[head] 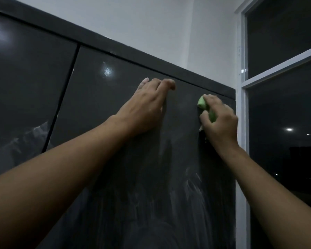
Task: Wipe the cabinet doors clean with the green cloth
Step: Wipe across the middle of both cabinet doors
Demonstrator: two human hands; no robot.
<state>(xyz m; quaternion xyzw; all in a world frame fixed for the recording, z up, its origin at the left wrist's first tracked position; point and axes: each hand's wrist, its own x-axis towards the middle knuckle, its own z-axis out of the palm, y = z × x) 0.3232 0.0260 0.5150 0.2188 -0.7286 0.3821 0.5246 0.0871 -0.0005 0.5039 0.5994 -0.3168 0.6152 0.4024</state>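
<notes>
Two dark glossy cabinet doors fill the view, split by a narrow gap. The right cabinet door (115,97) carries whitish smears low down. My right hand (221,121) grips a bunched green cloth (202,103) and presses it against this door near its top right corner. Most of the cloth is hidden under my fingers. My left hand (147,106) lies flat on the same door near its top edge, its fingertips bent at the gap under the top panel. The left cabinet door (25,83) is untouched.
A dark top panel (151,60) runs above the doors, with white wall (151,20) over it. A white window frame (241,123) stands directly right of the cabinet, its dark panes showing small lights.
</notes>
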